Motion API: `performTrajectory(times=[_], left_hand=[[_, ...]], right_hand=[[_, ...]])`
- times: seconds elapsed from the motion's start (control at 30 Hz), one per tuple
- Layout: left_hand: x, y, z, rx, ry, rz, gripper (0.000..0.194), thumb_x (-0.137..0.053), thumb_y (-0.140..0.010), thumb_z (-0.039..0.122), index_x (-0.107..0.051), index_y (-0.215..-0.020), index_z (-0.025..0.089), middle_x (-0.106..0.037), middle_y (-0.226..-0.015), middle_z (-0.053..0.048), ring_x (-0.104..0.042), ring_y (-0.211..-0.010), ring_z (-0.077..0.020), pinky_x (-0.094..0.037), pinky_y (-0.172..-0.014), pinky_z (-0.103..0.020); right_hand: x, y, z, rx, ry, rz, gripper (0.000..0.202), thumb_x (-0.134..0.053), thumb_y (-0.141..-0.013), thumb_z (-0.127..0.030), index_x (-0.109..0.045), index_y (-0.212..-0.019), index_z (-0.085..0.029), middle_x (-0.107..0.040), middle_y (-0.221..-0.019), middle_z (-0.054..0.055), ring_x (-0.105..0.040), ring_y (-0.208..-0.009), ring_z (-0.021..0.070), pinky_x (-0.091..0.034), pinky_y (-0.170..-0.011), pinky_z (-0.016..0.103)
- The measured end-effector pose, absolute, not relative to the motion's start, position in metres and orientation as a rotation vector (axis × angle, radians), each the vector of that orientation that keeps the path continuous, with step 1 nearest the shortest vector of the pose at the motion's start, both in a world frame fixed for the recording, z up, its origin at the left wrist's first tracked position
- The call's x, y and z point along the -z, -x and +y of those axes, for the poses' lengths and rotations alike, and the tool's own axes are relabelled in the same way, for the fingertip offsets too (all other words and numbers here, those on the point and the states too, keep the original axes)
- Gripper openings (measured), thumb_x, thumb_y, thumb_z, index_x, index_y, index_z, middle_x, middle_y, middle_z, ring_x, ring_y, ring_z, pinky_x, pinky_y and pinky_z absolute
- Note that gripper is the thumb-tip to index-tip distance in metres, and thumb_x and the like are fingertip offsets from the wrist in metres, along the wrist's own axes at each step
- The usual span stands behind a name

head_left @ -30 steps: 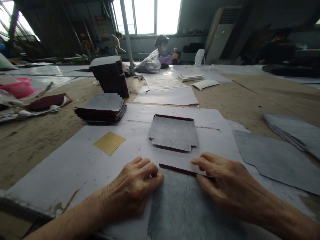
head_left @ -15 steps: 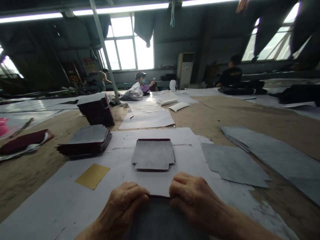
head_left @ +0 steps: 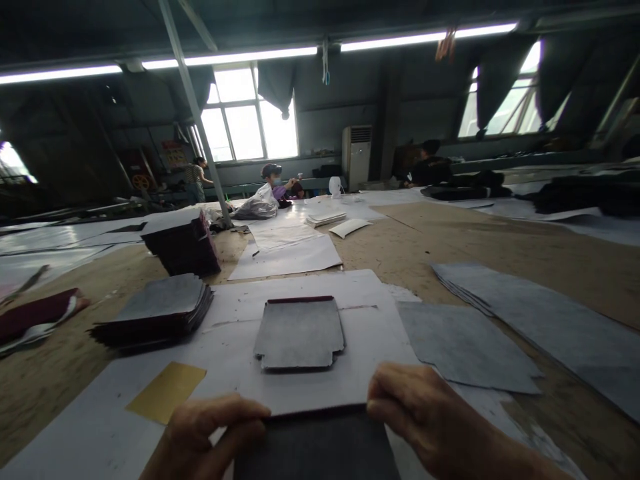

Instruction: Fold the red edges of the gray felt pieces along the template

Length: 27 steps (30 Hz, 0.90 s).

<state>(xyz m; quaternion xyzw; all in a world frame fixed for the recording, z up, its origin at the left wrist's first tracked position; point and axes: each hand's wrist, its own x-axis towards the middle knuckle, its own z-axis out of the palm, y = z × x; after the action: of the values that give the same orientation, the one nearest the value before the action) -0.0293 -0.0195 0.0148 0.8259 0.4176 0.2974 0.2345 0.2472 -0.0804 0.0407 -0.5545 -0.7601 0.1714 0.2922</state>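
White paper sheet: lower middle of frame. Grey panel: bottom centre; likely light, flexible, easily creased, so best held by far-edge corners. Right hand: thumb and fingers pinching panel's upper-right corner. Left hand: likewise pinching upper-left corner.

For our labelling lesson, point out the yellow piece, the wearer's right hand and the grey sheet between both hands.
Yellow piece (head_left: pixel 167 392), head view: middle of upper face.
Right hand (head_left: pixel 416 405), head view: back of hand.
Grey sheet (head_left: pixel 316 445), head view: middle of visible face.
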Motion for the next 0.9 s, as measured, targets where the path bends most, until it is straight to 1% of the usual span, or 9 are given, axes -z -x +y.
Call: performTrajectory(times=[0.1, 0.17, 0.23, 0.27, 0.37, 0.43, 0.53, 0.73, 0.9], left_hand=[[-0.052, 0.026, 0.008, -0.778, -2.110, 1.205, 0.024, -0.060, -0.073, 0.043, -0.071, -0.079, 0.022, -0.067, -0.068, 0.000, -0.061, -0.066, -0.0157, -0.047, -0.061, -0.020], [-0.071, 0.019, 0.038, -0.771, -2.080, 1.196, 0.029, -0.060, -0.071, 0.043, -0.071, -0.078, 0.017, -0.066, -0.065, -0.002, -0.059, -0.062, -0.0158, -0.045, -0.058, -0.022], [-0.078, 0.008, 0.072, -0.760, -2.127, 1.219, 0.029, -0.059, -0.070, 0.042, -0.071, -0.076, 0.015, -0.064, -0.061, -0.002, -0.056, -0.058, -0.0143, -0.041, -0.054, -0.021], [-0.076, 0.002, 0.088, -0.772, -2.151, 1.240, 0.028, -0.059, -0.070, 0.040, -0.071, -0.075, 0.015, -0.063, -0.061, -0.001, -0.055, -0.057, -0.0139, -0.040, -0.054, -0.021], [-0.053, -0.017, 0.126, -0.807, -2.229, 1.322, 0.017, -0.059, -0.068, 0.030, -0.071, -0.071, 0.018, -0.064, -0.062, -0.001, -0.056, -0.062, -0.0150, -0.041, -0.062, -0.024], [-0.033, -0.026, 0.140, -0.859, -2.280, 1.390, 0.014, -0.059, -0.068, 0.025, -0.071, -0.071, 0.020, -0.066, -0.068, -0.001, -0.057, -0.068, -0.0162, -0.041, -0.069, -0.026], [-0.010, -0.032, 0.147, -0.946, -2.342, 1.451, 0.015, -0.057, -0.071, 0.025, -0.071, -0.075, 0.023, -0.066, -0.078, 0.000, -0.058, -0.075, -0.0160, -0.041, -0.075, -0.026], [0.011, -0.032, 0.155, -1.092, -2.413, 1.537, 0.016, -0.055, -0.075, 0.028, -0.070, -0.074, 0.023, -0.061, -0.081, -0.001, -0.056, -0.080, -0.0154, -0.042, -0.077, -0.025], [0.022, -0.033, 0.154, -1.195, -2.418, 1.542, 0.024, -0.049, -0.076, 0.031, -0.068, -0.083, 0.019, -0.062, -0.095, -0.005, -0.057, -0.089, -0.0185, -0.044, -0.083, -0.028]], right_hand=[[-0.070, -0.257, -0.051, -0.707, 1.489, -1.956, 0.018, -0.049, -0.079, -0.027, -0.053, -0.065, -0.016, -0.051, -0.058, -0.001, -0.047, -0.055, 0.0100, -0.035, -0.052, 0.020], [-0.081, -0.263, -0.021, -0.866, 1.525, -1.924, 0.020, -0.051, -0.078, -0.032, -0.054, -0.067, -0.016, -0.048, -0.055, -0.003, -0.042, -0.048, 0.0083, -0.034, -0.047, 0.019], [-0.080, -0.267, 0.013, -0.838, 1.619, -1.907, 0.021, -0.050, -0.080, -0.033, -0.055, -0.071, -0.015, -0.048, -0.055, -0.003, -0.043, -0.048, 0.0076, -0.035, -0.048, 0.019], [-0.076, -0.267, 0.029, -0.762, 1.681, -1.899, 0.020, -0.050, -0.081, -0.031, -0.056, -0.072, -0.014, -0.050, -0.056, -0.003, -0.044, -0.050, 0.0079, -0.037, -0.049, 0.019], [-0.057, -0.261, 0.068, -0.517, 1.840, -1.866, 0.016, -0.052, -0.082, -0.025, -0.058, -0.073, -0.013, -0.054, -0.063, -0.001, -0.051, -0.060, 0.0105, -0.042, -0.060, 0.023], [-0.044, -0.255, 0.081, -0.365, 1.930, -1.848, 0.016, -0.054, -0.083, -0.027, -0.058, -0.075, -0.013, -0.057, -0.071, 0.001, -0.054, -0.070, 0.0128, -0.044, -0.069, 0.028], [-0.031, -0.250, 0.087, -0.204, 2.014, -1.837, 0.021, -0.053, -0.086, -0.033, -0.058, -0.083, -0.013, -0.058, -0.083, 0.002, -0.056, -0.081, 0.0150, -0.045, -0.078, 0.035], [-0.018, -0.249, 0.092, -0.120, 2.026, -1.854, 0.022, -0.052, -0.087, -0.034, -0.057, -0.090, -0.012, -0.058, -0.083, 0.003, -0.057, -0.079, 0.0146, -0.047, -0.075, 0.035], [-0.005, -0.244, 0.090, -0.022, 1.991, -1.830, 0.022, -0.049, -0.089, -0.032, -0.056, -0.097, -0.012, -0.058, -0.092, 0.005, -0.057, -0.084, 0.0154, -0.048, -0.077, 0.035]])
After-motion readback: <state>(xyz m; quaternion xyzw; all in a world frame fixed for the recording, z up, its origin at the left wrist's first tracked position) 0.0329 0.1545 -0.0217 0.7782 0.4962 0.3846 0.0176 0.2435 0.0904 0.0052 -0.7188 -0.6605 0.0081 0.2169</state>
